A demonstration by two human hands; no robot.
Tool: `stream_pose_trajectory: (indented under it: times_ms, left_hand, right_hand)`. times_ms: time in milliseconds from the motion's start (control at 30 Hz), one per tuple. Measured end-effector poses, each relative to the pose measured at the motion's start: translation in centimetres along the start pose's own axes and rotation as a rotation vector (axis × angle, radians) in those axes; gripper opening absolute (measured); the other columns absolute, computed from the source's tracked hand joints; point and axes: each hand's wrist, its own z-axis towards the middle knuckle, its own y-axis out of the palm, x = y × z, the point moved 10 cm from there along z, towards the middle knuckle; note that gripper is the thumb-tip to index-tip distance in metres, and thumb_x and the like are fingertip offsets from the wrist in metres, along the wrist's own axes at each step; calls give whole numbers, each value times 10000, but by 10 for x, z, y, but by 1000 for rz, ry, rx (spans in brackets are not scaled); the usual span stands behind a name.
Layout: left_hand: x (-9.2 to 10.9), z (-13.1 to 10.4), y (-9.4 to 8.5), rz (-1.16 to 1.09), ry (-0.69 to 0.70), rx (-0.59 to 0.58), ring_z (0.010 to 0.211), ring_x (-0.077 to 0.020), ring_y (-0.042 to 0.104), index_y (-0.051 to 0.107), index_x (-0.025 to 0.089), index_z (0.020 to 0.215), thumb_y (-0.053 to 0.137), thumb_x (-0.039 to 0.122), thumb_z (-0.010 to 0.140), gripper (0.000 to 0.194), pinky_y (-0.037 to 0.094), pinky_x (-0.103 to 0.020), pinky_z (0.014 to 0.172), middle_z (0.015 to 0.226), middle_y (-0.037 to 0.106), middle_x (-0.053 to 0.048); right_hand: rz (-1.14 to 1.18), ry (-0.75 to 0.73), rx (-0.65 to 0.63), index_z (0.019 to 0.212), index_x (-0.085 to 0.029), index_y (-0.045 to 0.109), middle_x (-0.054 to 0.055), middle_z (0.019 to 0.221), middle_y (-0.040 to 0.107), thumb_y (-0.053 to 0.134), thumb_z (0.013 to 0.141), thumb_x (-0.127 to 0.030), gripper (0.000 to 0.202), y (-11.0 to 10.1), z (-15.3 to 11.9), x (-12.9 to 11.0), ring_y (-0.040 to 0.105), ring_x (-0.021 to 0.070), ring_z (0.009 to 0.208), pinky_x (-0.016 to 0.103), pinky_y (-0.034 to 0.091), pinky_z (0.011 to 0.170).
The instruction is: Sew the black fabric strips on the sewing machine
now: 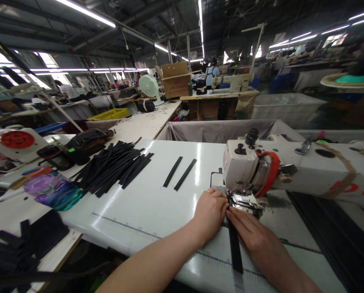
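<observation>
A black fabric strip runs from the needle area of the white sewing machine toward the table's front edge. My left hand is closed with its fingertips on the strip's left side, right by the presser foot. My right hand lies on the other side, its fingers stretched out and close together, fingertips against the strip's edge. The strip's far end is hidden under the machine head and my fingers. Two short black strips lie apart on the white table, left of the machine.
A heap of black strips lies on the left of the table. Nearby are a purple-teal pouch and a second machine. Long black fabric pieces lie at the right. Behind stands a cloth-lined bin.
</observation>
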Motion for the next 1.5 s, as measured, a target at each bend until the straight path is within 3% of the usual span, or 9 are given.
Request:
stream_pose_trajectory:
  times_ms: [300,567,867,1100,1233,1500]
  left_hand:
    - [4,-1,0,58,-14,-27,878,-196,556,674,151,867,472,148,959,222,446,-325,851,900,671,-62]
    - [-3,0,7,27,-39,-17,890,-214,563,683,165,854,458,176,962,249,447,-347,820,892,651,-85]
    - [3,4,7,75,-12,-28,838,-205,549,641,167,772,459,149,958,261,456,-343,805,838,640,-68]
    - [-3,6,1,-28,-42,46,887,-192,558,664,160,780,507,118,924,217,470,-334,868,901,674,-53]
    - [-5,5,1,-77,-33,61,921,-192,556,682,160,790,542,106,907,190,469,-332,896,955,694,-44]
    - [-5,3,0,-97,-41,61,931,-203,565,709,162,816,547,101,899,193,475,-359,909,985,701,-53]
  right_hand:
    - [-1,19,7,1231,-88,575,131,1176,654,334,899,-14,417,-1,1,1,620,224,1086,324,554,910]
    - [21,14,12,1246,-92,568,137,1172,656,365,884,-19,421,2,0,3,620,217,1082,330,548,913]
    - [79,75,-23,1223,-107,593,132,1138,666,395,873,-44,406,-3,8,7,615,227,1068,363,550,917]
    - [176,177,-10,1242,-164,591,99,1126,650,400,861,-32,445,-2,10,20,598,221,1054,382,543,918]
    - [236,201,31,1102,-174,642,79,1007,662,392,866,-15,378,-8,8,26,607,220,979,389,537,892]
    - [364,179,58,801,-192,656,45,763,618,404,882,-43,305,-20,7,23,597,182,756,302,519,685]
